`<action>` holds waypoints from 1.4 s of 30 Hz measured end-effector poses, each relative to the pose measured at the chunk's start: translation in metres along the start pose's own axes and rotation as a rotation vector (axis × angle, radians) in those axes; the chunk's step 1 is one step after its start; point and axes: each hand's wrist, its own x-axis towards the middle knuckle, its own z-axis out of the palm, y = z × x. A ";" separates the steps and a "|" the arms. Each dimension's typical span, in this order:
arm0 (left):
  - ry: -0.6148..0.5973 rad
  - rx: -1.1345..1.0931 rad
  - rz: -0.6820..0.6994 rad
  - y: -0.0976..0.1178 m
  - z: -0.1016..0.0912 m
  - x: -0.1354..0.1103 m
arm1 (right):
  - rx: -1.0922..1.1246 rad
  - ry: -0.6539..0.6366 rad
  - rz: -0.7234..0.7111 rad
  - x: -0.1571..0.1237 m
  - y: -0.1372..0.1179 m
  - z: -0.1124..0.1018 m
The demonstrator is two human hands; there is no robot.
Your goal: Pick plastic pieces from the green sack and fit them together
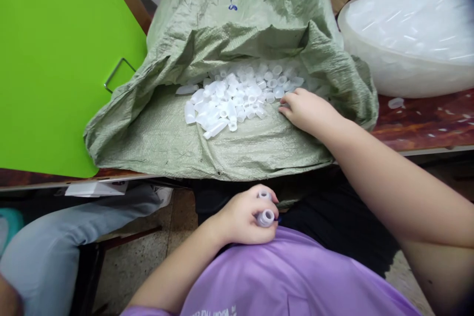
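Observation:
My left hand [246, 217] is closed around two small translucent plastic bottles, held near my purple shirt. One bottle [265, 217] shows its open threaded neck between my fingers; the mouth of the other bottle [264, 195] sticks out just above it. My right hand [305, 111] reaches to the mouth of a green woven sack [252, 155], at the right edge of a heap of whitish plastic pieces [237, 96]. Its fingers are bent, with a small gap between the tips and nothing visible between them. Many pieces in the heap look like short tubes with round openings.
A bright green board [55, 64] with a metal handle [117, 73] is left of the sack. To the right, a large translucent bowl [411, 76] is heaped with clear pieces on the reddish table [418, 126]. Another person's leg in jeans [55, 242] is at lower left.

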 end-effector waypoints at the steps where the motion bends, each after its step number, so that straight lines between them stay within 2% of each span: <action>1: 0.013 0.080 0.023 0.003 -0.003 0.000 | 0.050 0.024 0.005 -0.007 -0.002 -0.005; 3: -0.011 0.220 0.058 0.008 -0.009 0.000 | 0.201 0.069 -0.008 -0.027 -0.012 -0.016; 5: -0.062 0.317 0.072 0.013 -0.014 0.002 | 0.400 0.061 -0.093 -0.051 -0.026 -0.027; 8: -0.149 0.331 0.081 0.020 -0.017 0.006 | 0.677 -0.123 -0.339 -0.087 -0.047 -0.035; 11: -0.268 0.131 0.074 0.023 -0.020 0.007 | 0.867 -0.304 -0.472 -0.113 -0.055 -0.031; 15: -0.418 -0.260 0.023 0.023 -0.023 0.005 | 0.986 -0.441 -0.488 -0.131 -0.048 -0.024; 18: -0.547 -0.448 -0.063 0.019 -0.022 0.006 | 1.062 -0.525 -0.462 -0.139 -0.041 -0.022; 22: -0.693 -0.564 -0.142 0.009 -0.018 0.008 | 1.112 -0.631 -0.394 -0.149 -0.034 -0.016; 27: -0.756 -0.579 -0.128 0.005 -0.015 0.008 | 1.188 -0.613 -0.292 -0.160 -0.018 -0.004; 30: -0.731 -0.537 -0.107 0.007 -0.012 0.009 | 1.264 -0.625 -0.186 -0.165 -0.014 0.000; 32: -0.661 -0.479 -0.101 0.007 -0.009 0.009 | 1.307 -0.641 -0.028 -0.168 -0.015 0.005; 34: -0.596 -0.420 -0.116 0.006 -0.006 0.009 | 1.265 -0.660 0.147 -0.170 -0.020 0.010; 36: -0.566 -0.387 -0.127 0.003 -0.004 0.011 | 1.132 -0.648 0.242 -0.170 -0.025 0.014; 39: -0.575 -0.400 -0.136 -0.003 -0.007 0.016 | 0.978 -0.528 0.186 -0.169 -0.026 0.017; 42: -0.581 -0.411 -0.154 -0.007 -0.013 0.022 | 1.041 -0.459 0.049 -0.167 -0.019 0.013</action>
